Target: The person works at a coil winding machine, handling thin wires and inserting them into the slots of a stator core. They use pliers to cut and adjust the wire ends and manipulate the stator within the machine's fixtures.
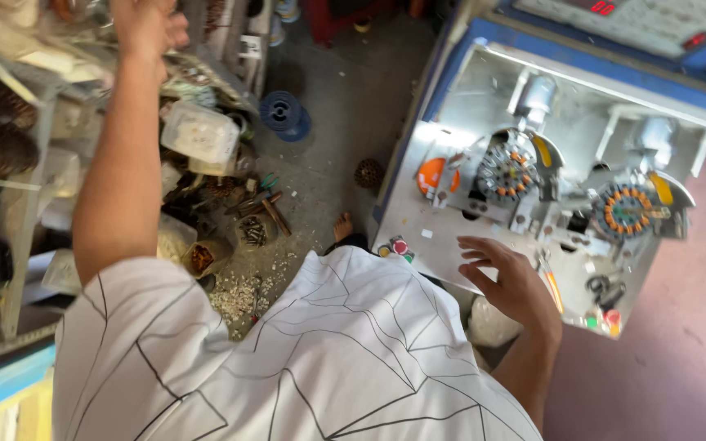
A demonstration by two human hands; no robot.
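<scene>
Looking down past our white, line-patterned shirt (320, 359), we record the right hand (508, 282) first: it hovers open, fingers spread, over the near edge of the steel deck (451, 139) of the blue-framed winding machine (484, 37), gripping nothing. Small round buttons (394, 247) sit just beside it on the deck corner.

Further out on the deck stand two wound stators. The nearer stator (507, 173) is ringed with orange-capped coils; the second stator (624, 209) lies to its right, near the far side of the deck. We judge these to be heavy and stiff for their size, an iron core with fine copper windings that would mar easily. Hold is best taken on the outer rim, not on the coils.

Left side: our left hand (147, 24) reaches well up into a cluttered shelf (18, 171). Whether it grips anything we cannot tell; the fingers are blurred and partly cut off. A translucent plastic tub (199, 135) sits below the forearm.

Farthest, on the floor: a blue spool (283, 114).
</scene>
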